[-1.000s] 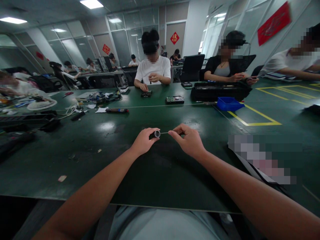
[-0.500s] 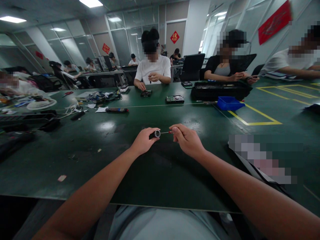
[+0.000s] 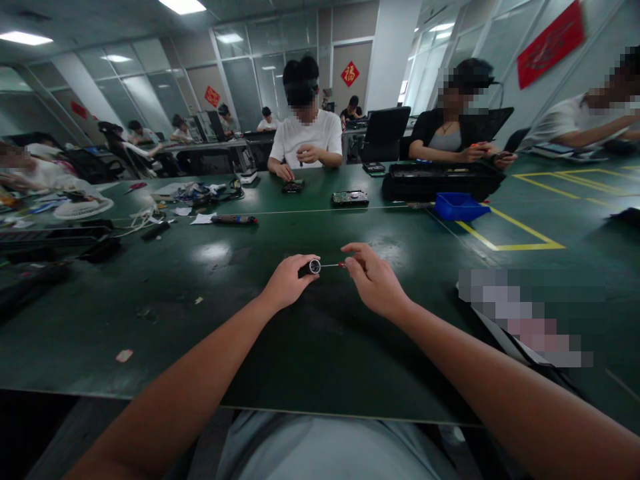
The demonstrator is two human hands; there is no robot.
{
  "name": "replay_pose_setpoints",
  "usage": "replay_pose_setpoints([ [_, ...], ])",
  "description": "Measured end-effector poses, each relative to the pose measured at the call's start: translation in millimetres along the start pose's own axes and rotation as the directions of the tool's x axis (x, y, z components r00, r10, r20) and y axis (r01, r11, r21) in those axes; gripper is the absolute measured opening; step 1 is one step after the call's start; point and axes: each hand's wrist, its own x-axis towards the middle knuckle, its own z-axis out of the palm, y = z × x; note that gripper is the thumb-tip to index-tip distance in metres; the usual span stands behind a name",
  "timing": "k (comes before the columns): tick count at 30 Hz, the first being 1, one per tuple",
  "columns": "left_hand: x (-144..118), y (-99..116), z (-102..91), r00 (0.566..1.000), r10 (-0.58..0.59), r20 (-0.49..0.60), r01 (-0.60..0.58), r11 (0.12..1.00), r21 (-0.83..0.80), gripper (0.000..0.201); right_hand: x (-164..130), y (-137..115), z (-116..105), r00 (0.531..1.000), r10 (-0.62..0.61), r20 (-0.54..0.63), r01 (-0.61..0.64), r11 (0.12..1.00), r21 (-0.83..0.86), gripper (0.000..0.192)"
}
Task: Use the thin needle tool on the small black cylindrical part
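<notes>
My left hand (image 3: 289,281) is closed round a small black cylinder with a silver ring at its end (image 3: 314,267), fingers above and thumb below. A thin screwdriver (image 3: 330,265) with a metal shaft and a red part runs sideways from the cylinder to my right hand (image 3: 373,277). The right thumb lies by the red part while the index finger is lifted off and stretched out; the remaining fingers are curled round the handle, which they mostly hide. Whether the screwdriver's tip touches a screw cannot be made out. Both hands are above the green table (image 3: 300,353).
Beyond my hands lie a hard drive (image 3: 350,198), a blue bin (image 3: 460,207) and a long black casing (image 3: 443,180). A dark tube-shaped tool (image 3: 234,219) and tangled cables (image 3: 210,192) lie left. A blurred-out flat object (image 3: 525,327) is at right. Co-workers sit opposite.
My right index finger has lifted and opened away from the thumb at the screwdriver. My left hand and the cylinder stay in place. A person at far right has raised a forearm.
</notes>
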Motion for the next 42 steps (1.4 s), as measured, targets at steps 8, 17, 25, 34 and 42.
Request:
replay_pose_setpoints([
  [8,0.2,3.7,1.6,1.0,0.024,0.0,-0.024,1.0,0.017,0.041,5.8,9.2,10.6,0.978,0.194,-0.069,-0.136,0.86,0.492,0.025],
  [17,1.2,10.2,-2.4,0.997,0.065,0.036,-0.066,0.998,0.023,0.038,15.7,22.4,13.5,0.833,0.528,0.168,-0.413,0.391,0.822,0.026],
  [25,0.7,11.3,-2.9,0.999,0.01,0.032,-0.012,0.998,0.058,0.04,12.0,20.2,12.1,0.917,0.394,-0.065,-0.249,0.69,0.679,0.03],
  [34,0.4,10.3,-3.0,0.999,0.032,0.03,-0.034,0.997,0.065,0.042,6.8,9.0,5.7,0.973,0.2,-0.113,-0.144,0.914,0.379,0.026],
  [42,-0.4,10.4,-2.9,0.999,0.021,0.026,-0.023,0.998,0.066,0.042,2.3,-1.0,-4.5,0.98,0.096,-0.174,-0.102,0.994,-0.028,0.041],
])
